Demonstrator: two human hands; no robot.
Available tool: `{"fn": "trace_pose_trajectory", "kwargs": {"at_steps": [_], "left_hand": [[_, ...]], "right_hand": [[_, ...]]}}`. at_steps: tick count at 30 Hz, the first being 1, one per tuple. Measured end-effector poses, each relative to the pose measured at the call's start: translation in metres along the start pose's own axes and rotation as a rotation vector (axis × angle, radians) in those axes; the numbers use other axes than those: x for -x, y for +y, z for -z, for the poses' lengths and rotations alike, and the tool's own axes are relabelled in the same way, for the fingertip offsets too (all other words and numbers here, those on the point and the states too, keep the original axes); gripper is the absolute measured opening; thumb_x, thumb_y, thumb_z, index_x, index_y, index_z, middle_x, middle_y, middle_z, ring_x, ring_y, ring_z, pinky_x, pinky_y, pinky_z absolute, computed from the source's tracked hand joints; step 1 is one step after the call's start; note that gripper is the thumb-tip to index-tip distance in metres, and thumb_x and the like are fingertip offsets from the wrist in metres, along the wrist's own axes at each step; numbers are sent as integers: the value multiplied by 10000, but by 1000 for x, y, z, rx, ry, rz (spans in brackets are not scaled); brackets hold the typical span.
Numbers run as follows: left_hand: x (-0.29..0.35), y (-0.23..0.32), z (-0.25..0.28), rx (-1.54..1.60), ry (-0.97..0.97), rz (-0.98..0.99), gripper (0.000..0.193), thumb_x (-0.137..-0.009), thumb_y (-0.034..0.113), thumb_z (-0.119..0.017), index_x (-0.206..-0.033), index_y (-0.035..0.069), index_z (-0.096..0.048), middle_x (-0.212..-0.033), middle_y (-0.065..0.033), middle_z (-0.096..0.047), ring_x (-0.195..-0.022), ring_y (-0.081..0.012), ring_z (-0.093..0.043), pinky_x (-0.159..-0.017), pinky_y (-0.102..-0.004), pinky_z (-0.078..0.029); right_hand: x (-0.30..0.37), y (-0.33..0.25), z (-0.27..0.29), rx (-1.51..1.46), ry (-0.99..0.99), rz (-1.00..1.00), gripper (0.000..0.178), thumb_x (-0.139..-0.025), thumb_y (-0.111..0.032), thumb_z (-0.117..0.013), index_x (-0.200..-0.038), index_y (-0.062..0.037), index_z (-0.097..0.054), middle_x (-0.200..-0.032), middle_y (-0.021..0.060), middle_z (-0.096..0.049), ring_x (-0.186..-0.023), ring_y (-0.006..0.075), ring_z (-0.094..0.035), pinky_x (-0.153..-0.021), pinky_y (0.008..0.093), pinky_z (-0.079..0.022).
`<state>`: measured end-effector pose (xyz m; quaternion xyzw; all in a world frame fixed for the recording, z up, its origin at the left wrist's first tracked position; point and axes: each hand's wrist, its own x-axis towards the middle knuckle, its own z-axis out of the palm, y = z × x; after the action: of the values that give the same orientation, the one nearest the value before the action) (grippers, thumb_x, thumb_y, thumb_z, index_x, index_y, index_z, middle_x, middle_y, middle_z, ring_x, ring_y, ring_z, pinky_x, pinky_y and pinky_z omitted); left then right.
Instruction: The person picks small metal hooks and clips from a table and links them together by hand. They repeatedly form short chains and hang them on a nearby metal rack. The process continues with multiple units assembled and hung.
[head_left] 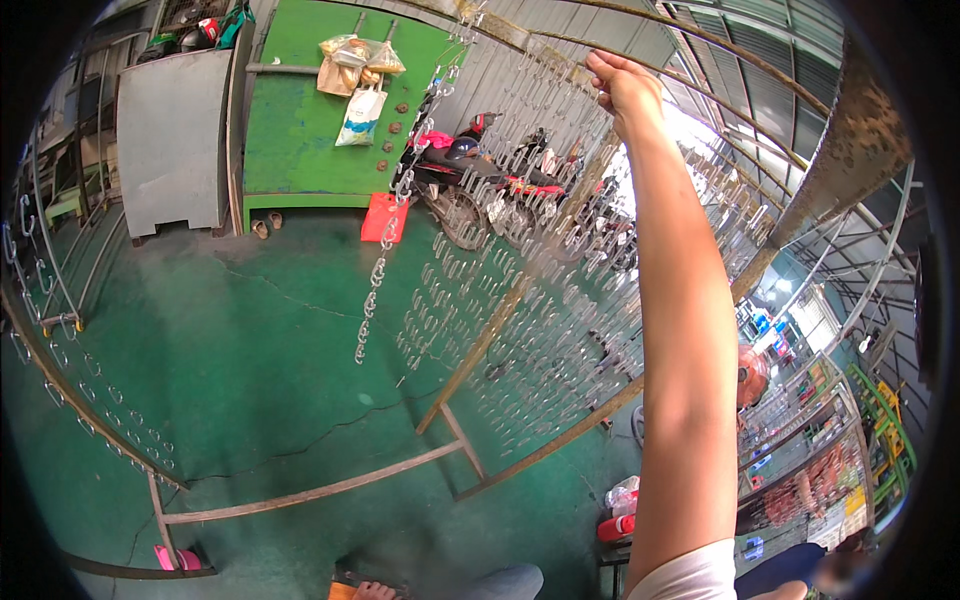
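My right arm reaches far up across the view. My right hand (pixel 627 88) is closed in a pinch at the top rail of a metal rack (pixel 560 38); whatever is between its fingertips is hidden. Below and beside it hang many rows of small S-shaped metal hooks (pixel 520 330), linked into chains. A single longer chain of hooks (pixel 374 285) hangs apart on the left side. At the bottom edge my left hand (pixel 375 591) shows only in part, its fingers curled at an orange-and-dark box-like thing (pixel 342 590) that is mostly cut off.
The rack's base bar (pixel 315 488) crosses low over the green floor. Another hook-hung frame (pixel 75 395) stands at left. Behind are a green cabinet (pixel 300 150), a grey cabinet (pixel 175 140) and motorbikes (pixel 455 180). A person in blue (pixel 785 570) is at lower right.
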<state>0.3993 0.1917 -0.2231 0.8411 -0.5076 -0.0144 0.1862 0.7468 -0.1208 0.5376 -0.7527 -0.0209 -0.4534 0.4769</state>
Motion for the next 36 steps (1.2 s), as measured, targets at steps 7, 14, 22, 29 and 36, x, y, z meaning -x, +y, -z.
{"fn": "trace_pose_trajectory", "kwargs": {"at_steps": [7,14,22,29,36], "left_hand": [[15,8,-1,-27,4,10,243,-881,345,-536,-855,121,-626,-868,-53,-634,-832,-217,-587,-796,-409,-399],[17,17,1,3,-39,107,236,-891,323,-522,-820,113,-603,-861,-76,-630,-887,-239,-573,-827,-413,-394],[20,-5,-19,58,-191,54,250,-907,315,-493,-835,105,-609,-840,-100,-615,-860,-299,-569,-784,-443,-415],[-21,-45,-42,60,-540,27,290,-944,288,-456,-859,54,-606,-841,-150,-605,-853,-350,-562,-787,-479,-419],[-172,128,-34,270,-227,-446,229,-965,157,-454,-995,-10,-609,-969,-195,-607,-937,-391,-551,-849,-460,-421]], "right_hand": [[-6,10,5,-30,-30,-62,174,-842,-174,-738,-988,-104,-674,-878,-21,-680,-665,50,-549,-541,194,-415],[139,-10,68,257,-240,-134,410,-846,-272,-713,-1196,-91,-599,-938,-7,-625,-785,126,-541,-659,283,-429],[456,-33,208,435,-208,-30,182,-755,-98,-721,-908,-35,-644,-871,126,-631,-832,308,-634,-727,405,-501],[746,-56,335,589,381,-898,162,-805,-101,-690,-952,-36,-668,-910,128,-654,-844,277,-645,-761,370,-505],[957,-141,437,1106,874,-1411,124,-837,-112,-638,-944,-90,-696,-950,139,-663,-863,291,-654,-771,390,-506]]}}
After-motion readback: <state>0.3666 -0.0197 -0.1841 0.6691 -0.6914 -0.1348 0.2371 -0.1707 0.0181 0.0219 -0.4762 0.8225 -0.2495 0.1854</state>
